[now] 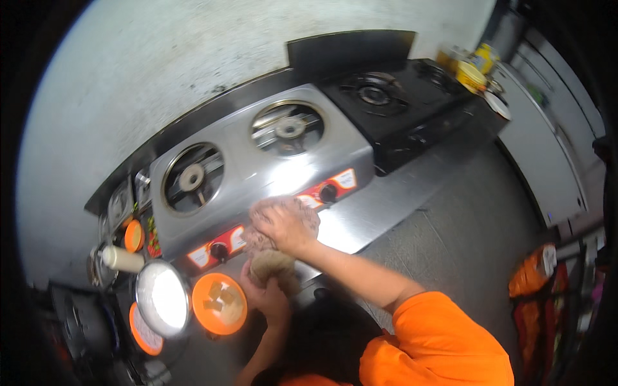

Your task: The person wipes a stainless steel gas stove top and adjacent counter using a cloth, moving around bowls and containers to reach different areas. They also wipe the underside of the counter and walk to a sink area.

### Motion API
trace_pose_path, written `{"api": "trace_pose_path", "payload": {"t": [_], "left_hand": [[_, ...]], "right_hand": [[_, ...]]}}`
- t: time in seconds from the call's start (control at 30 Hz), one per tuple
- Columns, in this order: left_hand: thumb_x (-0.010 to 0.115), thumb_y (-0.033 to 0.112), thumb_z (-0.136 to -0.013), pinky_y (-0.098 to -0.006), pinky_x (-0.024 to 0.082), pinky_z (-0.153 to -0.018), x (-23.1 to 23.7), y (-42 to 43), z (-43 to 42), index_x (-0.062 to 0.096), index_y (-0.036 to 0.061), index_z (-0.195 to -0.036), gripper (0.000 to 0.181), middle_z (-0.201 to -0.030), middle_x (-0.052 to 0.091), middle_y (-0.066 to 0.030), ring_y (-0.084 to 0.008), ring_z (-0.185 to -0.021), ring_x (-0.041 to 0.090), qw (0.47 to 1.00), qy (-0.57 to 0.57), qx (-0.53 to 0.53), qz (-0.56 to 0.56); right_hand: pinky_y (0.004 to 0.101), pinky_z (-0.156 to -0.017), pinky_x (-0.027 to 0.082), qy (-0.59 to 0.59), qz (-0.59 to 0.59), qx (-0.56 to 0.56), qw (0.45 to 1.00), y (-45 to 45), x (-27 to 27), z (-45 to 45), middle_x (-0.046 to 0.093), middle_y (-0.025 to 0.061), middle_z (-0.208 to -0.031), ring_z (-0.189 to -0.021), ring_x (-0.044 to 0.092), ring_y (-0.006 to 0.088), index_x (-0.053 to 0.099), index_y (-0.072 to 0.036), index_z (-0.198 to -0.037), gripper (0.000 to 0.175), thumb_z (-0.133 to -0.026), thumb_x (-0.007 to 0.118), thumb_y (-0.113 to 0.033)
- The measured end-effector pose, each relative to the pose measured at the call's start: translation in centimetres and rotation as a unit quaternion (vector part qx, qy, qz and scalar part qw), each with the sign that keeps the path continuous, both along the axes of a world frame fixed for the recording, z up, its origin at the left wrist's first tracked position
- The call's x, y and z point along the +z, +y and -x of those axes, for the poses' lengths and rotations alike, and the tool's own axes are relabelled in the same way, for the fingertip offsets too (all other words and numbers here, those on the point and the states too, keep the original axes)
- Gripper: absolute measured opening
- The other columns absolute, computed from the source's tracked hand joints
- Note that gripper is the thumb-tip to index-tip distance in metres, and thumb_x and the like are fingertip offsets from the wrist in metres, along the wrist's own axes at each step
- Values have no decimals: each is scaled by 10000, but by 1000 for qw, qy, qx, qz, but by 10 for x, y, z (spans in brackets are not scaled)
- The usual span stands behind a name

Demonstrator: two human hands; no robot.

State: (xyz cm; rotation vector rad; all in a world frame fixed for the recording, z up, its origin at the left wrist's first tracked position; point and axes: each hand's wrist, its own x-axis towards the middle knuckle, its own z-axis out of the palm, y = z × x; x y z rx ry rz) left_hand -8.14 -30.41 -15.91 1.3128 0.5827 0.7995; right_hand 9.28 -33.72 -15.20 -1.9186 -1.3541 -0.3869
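My right hand (281, 224) lies on a crumpled patterned cloth (306, 212), pressed against the front edge of a two-burner stainless-steel gas stove (236, 130) between its two black knobs. Lower down, my left hand (265, 292) grips a brownish bundle, perhaps a second cloth (276, 270), just below the patterned one. Beside my left hand stands an orange bowl (198, 304) with pale powder and several tan pieces in it. Both burner openings of the stove show bare burners and supports.
A metal bowl (140, 299), an orange-rimmed dish (140, 340), a pale squeeze bottle (123, 259) and a small orange bowl (133, 235) stand at the left. A black gas hob (386, 116) adjoins the stove at the right, with yellow containers (470, 76) beyond it.
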Motion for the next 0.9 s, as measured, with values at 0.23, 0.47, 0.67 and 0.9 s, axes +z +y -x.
{"api": "trace_pose_path", "payload": {"t": [0.23,0.47,0.67,0.9], "left_hand": [[685,161,-872,-570,337,-1101,-12,0,10,516,28,-1379,551,-1452,498,-223,-477,-1260,481,893,136,-79,-423],[756,306,-784,-675,140,-1174,-27,-37,-26,508,96,-1440,732,-1612,322,-204,-525,-1417,296,797,299,-63,-520],[767,266,-732,-611,225,-1179,-28,-135,-124,556,114,-1364,684,-1531,455,-189,-516,-1370,370,798,253,-130,-531],[646,152,-695,-527,349,-1108,-41,-148,-131,594,15,-1292,614,-1344,605,-219,-423,-1300,500,811,224,-18,-540]], "right_hand": [[548,-1108,327,133,63,-191,970,-104,-39,35,672,125,-1243,-1226,553,349,759,-174,-1112,323,-897,651,-391],[436,-1036,452,65,96,-384,916,-356,-42,-146,710,162,-1218,-1197,622,348,703,-27,-1214,487,-925,618,-409],[496,-1029,435,148,304,-435,834,-381,-3,-208,710,165,-1194,-1188,619,324,688,-7,-1216,399,-954,562,-280],[453,-1169,320,70,98,-127,985,-270,-52,-98,642,167,-1314,-1315,537,335,670,-69,-1283,502,-856,646,-333]]}}
